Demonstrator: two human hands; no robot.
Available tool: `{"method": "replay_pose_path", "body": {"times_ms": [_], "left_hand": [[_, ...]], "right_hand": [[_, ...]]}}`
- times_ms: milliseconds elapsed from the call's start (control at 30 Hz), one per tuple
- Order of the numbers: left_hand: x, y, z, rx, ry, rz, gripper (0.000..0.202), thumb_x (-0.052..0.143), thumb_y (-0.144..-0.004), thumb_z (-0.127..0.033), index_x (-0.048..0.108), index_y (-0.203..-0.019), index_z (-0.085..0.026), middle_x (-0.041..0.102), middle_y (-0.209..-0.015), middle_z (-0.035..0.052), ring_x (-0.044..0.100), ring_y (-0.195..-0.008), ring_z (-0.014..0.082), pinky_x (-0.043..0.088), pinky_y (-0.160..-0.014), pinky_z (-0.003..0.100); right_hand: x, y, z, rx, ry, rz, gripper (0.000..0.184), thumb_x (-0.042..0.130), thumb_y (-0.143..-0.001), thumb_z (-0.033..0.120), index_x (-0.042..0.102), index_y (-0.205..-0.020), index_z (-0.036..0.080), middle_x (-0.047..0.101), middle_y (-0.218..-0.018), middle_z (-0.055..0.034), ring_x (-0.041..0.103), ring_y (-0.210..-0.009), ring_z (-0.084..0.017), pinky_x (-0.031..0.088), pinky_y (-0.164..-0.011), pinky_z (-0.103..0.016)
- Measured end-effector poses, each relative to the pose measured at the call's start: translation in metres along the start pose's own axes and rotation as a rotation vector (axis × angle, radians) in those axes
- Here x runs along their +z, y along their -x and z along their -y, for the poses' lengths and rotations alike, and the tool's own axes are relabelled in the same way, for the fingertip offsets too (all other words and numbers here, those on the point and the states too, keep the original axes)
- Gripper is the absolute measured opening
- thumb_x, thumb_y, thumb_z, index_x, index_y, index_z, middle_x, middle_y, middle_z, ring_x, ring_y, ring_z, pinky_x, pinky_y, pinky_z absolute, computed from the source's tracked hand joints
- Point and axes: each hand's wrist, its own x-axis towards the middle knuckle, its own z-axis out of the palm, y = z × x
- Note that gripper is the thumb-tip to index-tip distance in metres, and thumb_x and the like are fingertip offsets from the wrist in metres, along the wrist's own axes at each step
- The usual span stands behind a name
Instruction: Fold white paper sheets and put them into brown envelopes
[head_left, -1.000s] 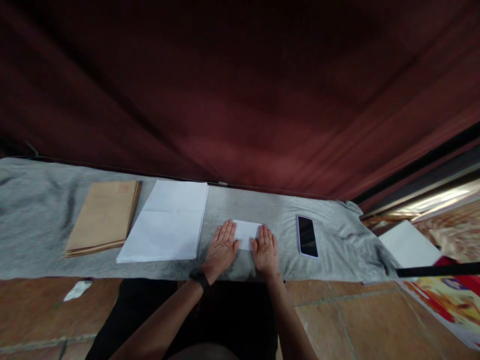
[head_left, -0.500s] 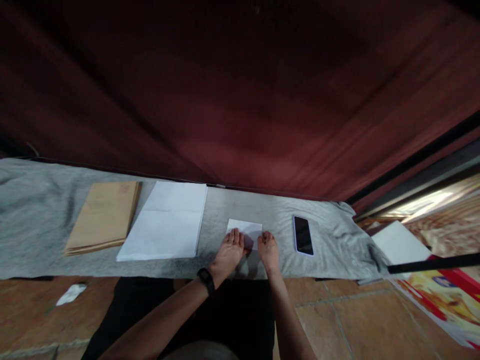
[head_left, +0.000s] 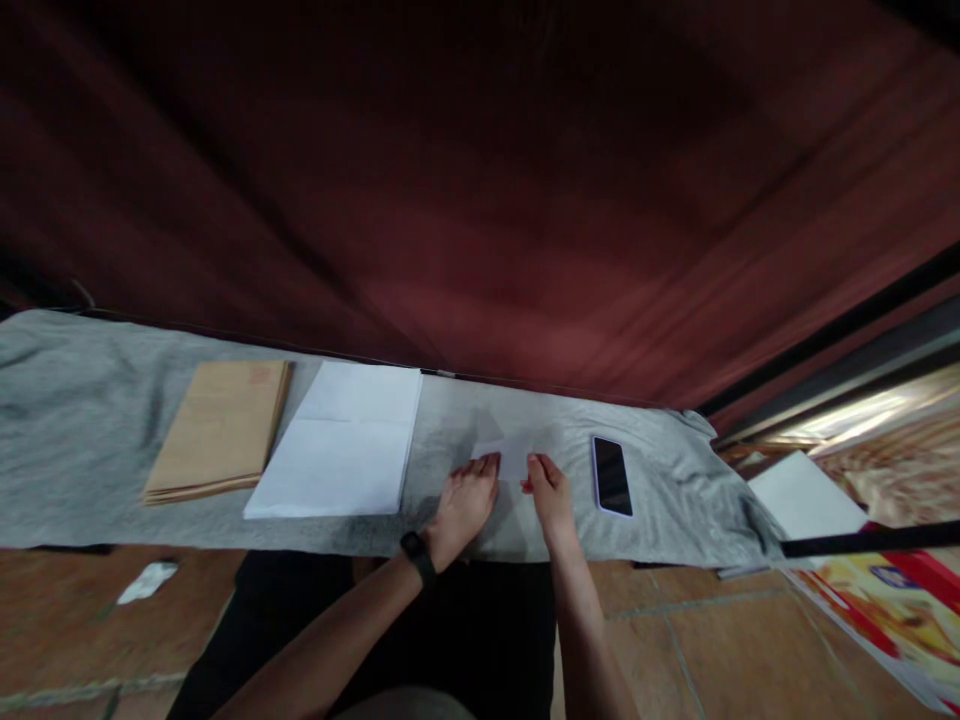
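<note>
Far out at nine o'clock from the hands, lying flat on grey cloth (head_left: 667, 470): a stack of brown envelopes (head_left: 217, 430), seen only from outside, with contents hidden. At four o'clock, down by the tiled floor (head_left: 735, 645) and cut off by the picture's edge: a printed box (head_left: 892, 610) in red and yellow, likewise hiding any contents.

Between the two hands, on or just above the cloth (cannot tell which): a small white paper (head_left: 513, 462). Pinched at its three-to-four o'clock edge by the right hand (head_left: 551, 490), with thumb and curled fingers drawn tight. Covered at its eight o'clock edge by the left hand (head_left: 466, 502), with fingers close together and bent; gripping or merely pressing, cannot tell. On the left wrist, a black watch (head_left: 417, 556).

At nine o'clock, between left hand and envelopes: a stack of large white sheets (head_left: 341, 445). At three o'clock, near the right hand but apart from it: a phone (head_left: 613, 477), dark screen up.
</note>
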Motion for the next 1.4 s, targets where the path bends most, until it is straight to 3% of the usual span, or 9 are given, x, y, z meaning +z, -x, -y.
{"method": "replay_pose_path", "body": {"times_ms": [133, 200, 400, 567, 667, 767, 933, 1133, 1400], "left_hand": [[-0.009, -0.008, -0.004, -0.535, 1.055, -0.228, 0.029, 0.059, -0.094, -0.045, 0.07, -0.099, -0.018, 0.075, -0.096, 0.0113, 0.07, -0.093, 0.0245, 0.052, -0.082, 0.032], [-0.004, -0.006, -0.004, -0.686, 1.328, -0.261, 0.034, 0.058, -0.093, -0.053, 0.065, -0.099, -0.02, 0.074, -0.091, 0.0071, 0.07, -0.084, 0.0206, 0.054, -0.076, 0.031], [0.021, 0.011, 0.004, -0.884, 1.491, -0.151, 0.03, 0.061, -0.091, -0.05, 0.056, -0.086, -0.021, 0.066, -0.071, 0.0004, 0.068, -0.065, 0.0163, 0.058, -0.068, 0.031], [0.014, 0.035, 0.015, -0.924, 1.528, 0.062, 0.021, 0.056, -0.093, -0.033, 0.064, -0.085, -0.016, 0.073, -0.079, 0.0094, 0.073, -0.073, 0.0204, 0.06, -0.074, 0.037], [0.008, 0.053, 0.02, -0.793, 1.334, 0.198, 0.027, 0.049, -0.095, -0.033, 0.068, -0.091, -0.014, 0.075, -0.087, 0.0132, 0.075, -0.082, 0.0227, 0.061, -0.079, 0.039], [0.004, 0.056, 0.024, -0.409, 0.788, 0.061, 0.036, 0.039, -0.098, -0.033, 0.069, -0.107, -0.015, 0.075, -0.106, 0.0133, 0.073, -0.1, 0.0244, 0.059, -0.092, 0.042], [0.007, 0.028, 0.044, 0.116, -0.144, -0.021, 0.059, 0.039, -0.091, -0.014, 0.041, -0.15, -0.006, 0.043, -0.157, 0.0186, 0.034, -0.149, 0.0273, 0.032, -0.122, 0.048], [0.024, 0.015, 0.071, 0.21, -0.368, 0.014, 0.065, 0.041, -0.096, -0.019, 0.027, -0.157, -0.007, 0.036, -0.161, 0.0197, 0.026, -0.153, 0.0283, 0.025, -0.123, 0.051], [0.029, 0.016, 0.069, 0.155, -0.418, -0.024, 0.061, 0.036, -0.098, -0.019, 0.028, -0.158, -0.008, 0.032, -0.163, 0.018, 0.021, -0.154, 0.0278, 0.025, -0.124, 0.049]], "right_hand": [[0.003, 0.005, 0.021, -0.078, -0.204, -0.053, 0.045, 0.045, -0.093, 0.054, 0.07, -0.106, 0.019, 0.073, -0.099, -0.0082, 0.067, -0.089, -0.02, 0.053, -0.079, -0.032], [0.012, 0.008, 0.02, -0.13, -0.165, -0.121, 0.039, 0.048, -0.093, 0.048, 0.07, -0.107, 0.019, 0.072, -0.107, -0.0087, 0.065, -0.099, -0.021, 0.051, -0.088, -0.035], [0.047, 0.021, -0.016, -0.24, 0.029, -0.022, 0.033, 0.045, -0.095, 0.035, 0.069, -0.113, 0.021, 0.069, -0.118, -0.0092, 0.063, -0.113, -0.021, 0.047, -0.102, -0.037], [0.047, 0.025, -0.035, -0.217, 0.145, -0.025, 0.034, 0.042, -0.095, 0.03, 0.068, -0.115, 0.02, 0.067, -0.12, -0.0121, 0.063, -0.113, -0.022, 0.049, -0.102, -0.038], [0.047, 0.025, -0.035, -0.234, 0.194, -0.081, 0.035, 0.041, -0.096, 0.03, 0.068, -0.116, 0.02, 0.067, -0.122, -0.0127, 0.061, -0.116, -0.024, 0.048, -0.104, -0.041], [0.057, 0.022, -0.03, -0.234, 0.145, -0.035, 0.038, 0.04, -0.098, 0.034, 0.067, -0.121, 0.02, 0.068, -0.124, -0.0118, 0.062, -0.119, -0.023, 0.047, -0.106, -0.04], [0.088, 0.014, -0.023, -0.221, 0.075, 0.09, 0.049, 0.032, -0.104, 0.043, 0.063, -0.133, 0.019, 0.063, -0.14, -0.01, 0.057, -0.131, -0.02, 0.042, -0.115, -0.039], [0.101, 0.007, -0.032, -0.401, 0.395, 0.229, 0.053, 0.025, -0.107, 0.04, 0.051, -0.148, 0.017, 0.051, -0.152, -0.009, 0.042, -0.145, -0.019, 0.032, -0.123, -0.042], [0.091, 0.002, -0.043, -0.508, 0.695, 0.254, 0.052, 0.024, -0.108, 0.035, 0.04, -0.155, 0.016, 0.043, -0.158, -0.0101, 0.033, -0.15, -0.021, 0.026, -0.124, -0.047]]}}
